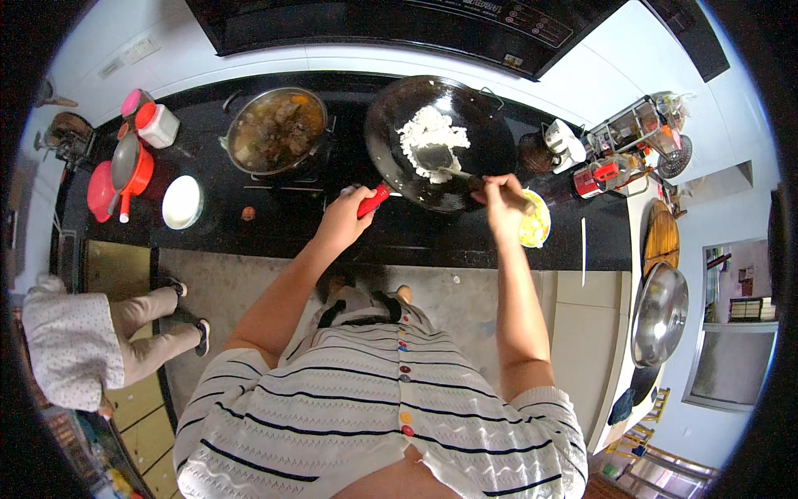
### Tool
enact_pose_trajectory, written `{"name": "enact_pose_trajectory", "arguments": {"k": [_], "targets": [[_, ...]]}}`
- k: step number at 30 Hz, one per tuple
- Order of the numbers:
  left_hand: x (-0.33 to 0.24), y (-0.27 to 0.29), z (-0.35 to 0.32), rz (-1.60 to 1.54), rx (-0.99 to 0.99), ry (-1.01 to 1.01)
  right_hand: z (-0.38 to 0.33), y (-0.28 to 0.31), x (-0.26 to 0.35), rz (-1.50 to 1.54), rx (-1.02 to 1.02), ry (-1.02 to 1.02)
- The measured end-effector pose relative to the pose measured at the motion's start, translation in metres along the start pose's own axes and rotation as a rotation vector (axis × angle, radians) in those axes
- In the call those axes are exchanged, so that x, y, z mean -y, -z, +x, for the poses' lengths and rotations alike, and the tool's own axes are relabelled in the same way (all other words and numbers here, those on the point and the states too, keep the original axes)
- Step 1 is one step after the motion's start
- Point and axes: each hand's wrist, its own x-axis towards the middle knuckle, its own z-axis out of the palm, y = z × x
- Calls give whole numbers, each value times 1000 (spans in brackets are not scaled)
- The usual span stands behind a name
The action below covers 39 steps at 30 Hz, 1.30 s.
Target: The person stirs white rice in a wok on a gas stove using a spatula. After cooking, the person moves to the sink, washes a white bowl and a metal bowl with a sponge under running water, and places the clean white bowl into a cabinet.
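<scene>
The wok (492,137) in front of you is wide, round and dark, with a glossy inner wall that catches the light. It sits at the back of the black bench (432,243), to the right of a metal pot (274,172) of brown stew. Crumbly white food (432,125) lies in a loose, uneven heap around the middle of the wok, with a few small bits stuck higher up the wall. The dark blade of your spatula (434,156) rests among the lower part of that heap, its handle slanting down to the right.

Your left hand (345,214) is wrapped round the wok's red handle (373,201) at the lower left, the forearm slanting up and inward from your side. Your right hand (503,208) grips the spatula's handle just off the wok's lower right rim, knuckles up, the forearm rising almost straight. Just beside it stands a bowl (539,244) of yellow pieces, partly under the handle's end.
</scene>
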Motion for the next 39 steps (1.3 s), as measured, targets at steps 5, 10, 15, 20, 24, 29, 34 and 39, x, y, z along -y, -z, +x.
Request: {"name": "enact_pose_trajectory", "arguments": {"k": [5, 10, 15, 20, 24, 29, 34, 39], "targets": [[2, 3, -7, 18, 2, 46, 10, 14, 61, 19, -11, -61], [-8, 1, 1, 16, -1, 20, 19, 14, -18, -106, -59, 118], [4, -2, -2, 16, -20, 8, 58, 21, 42, 120, -88, -108], [8, -4, -6, 19, -33, 34, 42, 23, 114, -260, 161, -13], [3, -2, -5, 17, -12, 43, 54, 17, 71, -372, 166, -35], [3, -3, -2, 14, 6, 35, 86, -11, 16, -420, 159, 256], [11, -5, -5, 5, 4, 53, 72, -22, 90, -499, 387, 572], [6, -5, -4, -14, -21, 35, 67, -17, 62, -256, 236, 310]]}}
